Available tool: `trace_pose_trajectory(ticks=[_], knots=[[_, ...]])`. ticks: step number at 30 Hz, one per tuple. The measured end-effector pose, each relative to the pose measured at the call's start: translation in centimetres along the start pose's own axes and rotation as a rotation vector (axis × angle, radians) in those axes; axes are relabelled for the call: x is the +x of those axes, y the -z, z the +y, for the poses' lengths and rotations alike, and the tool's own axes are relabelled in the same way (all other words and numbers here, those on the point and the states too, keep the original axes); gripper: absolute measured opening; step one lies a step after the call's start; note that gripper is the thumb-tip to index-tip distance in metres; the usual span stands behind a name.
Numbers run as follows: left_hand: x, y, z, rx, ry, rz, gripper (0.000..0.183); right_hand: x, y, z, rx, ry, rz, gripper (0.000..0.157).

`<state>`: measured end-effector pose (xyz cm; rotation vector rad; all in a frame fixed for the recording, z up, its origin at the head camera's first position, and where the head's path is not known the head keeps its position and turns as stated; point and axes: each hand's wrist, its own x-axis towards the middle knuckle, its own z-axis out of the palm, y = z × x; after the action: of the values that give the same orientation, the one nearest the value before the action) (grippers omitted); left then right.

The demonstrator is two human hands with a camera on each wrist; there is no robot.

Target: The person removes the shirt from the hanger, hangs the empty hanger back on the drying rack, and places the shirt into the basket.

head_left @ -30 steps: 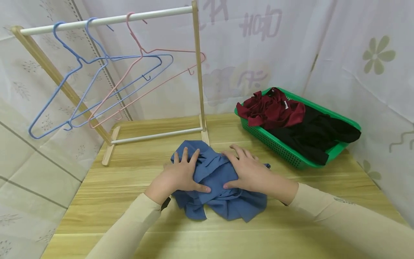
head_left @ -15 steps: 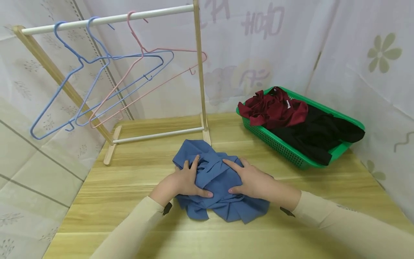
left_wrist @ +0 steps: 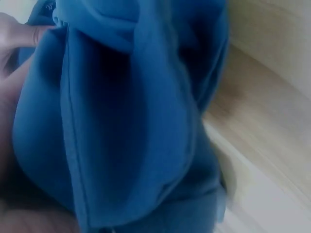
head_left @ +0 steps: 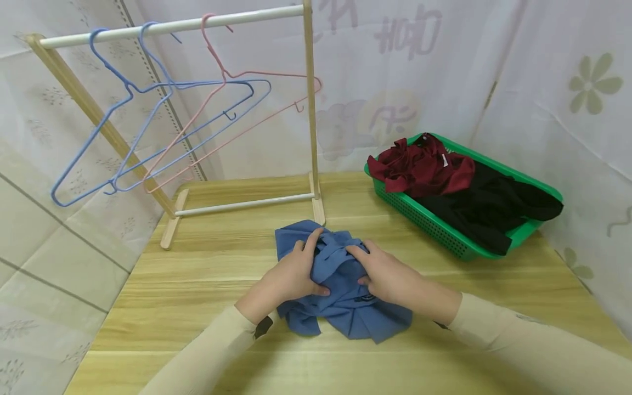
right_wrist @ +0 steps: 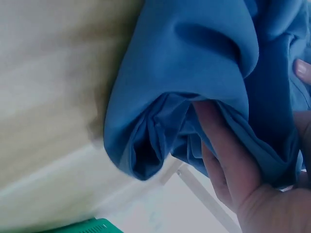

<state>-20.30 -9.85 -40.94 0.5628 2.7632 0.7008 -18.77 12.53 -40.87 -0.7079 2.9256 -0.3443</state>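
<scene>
A crumpled blue garment (head_left: 343, 282) lies bunched on the wooden table, in front of the hanger rack. My left hand (head_left: 291, 278) grips its left side, thumb on top and fingers round the far side. From the right, my right hand (head_left: 392, 276) holds the gathered cloth. The right wrist view has fingers (right_wrist: 228, 153) tucked under a fold of the garment (right_wrist: 180, 58). In the left wrist view, loose folds of the garment (left_wrist: 160, 126) cover most of the picture and the left fingers are largely hidden.
A wooden rack with a white rail (head_left: 224, 22) stands at the back left, bearing two blue hangers (head_left: 116, 107) and a pink hanger (head_left: 212, 90). At the back right, a green basket (head_left: 434, 222) holds a dark red garment (head_left: 427, 170) and a black garment (head_left: 486, 203).
My fingers have closed in from a spread position on the cloth, and the hands are nearer each other. The garment is bunched more tightly, its left part drawn to the right.
</scene>
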Motion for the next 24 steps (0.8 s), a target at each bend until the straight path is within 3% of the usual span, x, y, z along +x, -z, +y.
trace_pose_trajectory(ticks=[7,13,20,24], knots=[[0.6,1.4,1.7,0.005,-0.057,0.089,0.107,-0.3,2.6,0.4,0.055,0.028,0.115,0.067],[1.4,4.0,3.8,0.015,-0.106,0.182,0.100,-0.3,6.4,0.6,-0.016,0.036,0.189,0.063],[2.5,8.2,7.1,0.033,-0.205,0.315,0.095,-0.8,12.5,0.7,-0.081,0.058,0.294,0.059],[4.1,10.6,10.1,0.020,-0.288,0.368,0.091,-2.2,16.2,1.4,-0.141,0.074,0.456,0.059]])
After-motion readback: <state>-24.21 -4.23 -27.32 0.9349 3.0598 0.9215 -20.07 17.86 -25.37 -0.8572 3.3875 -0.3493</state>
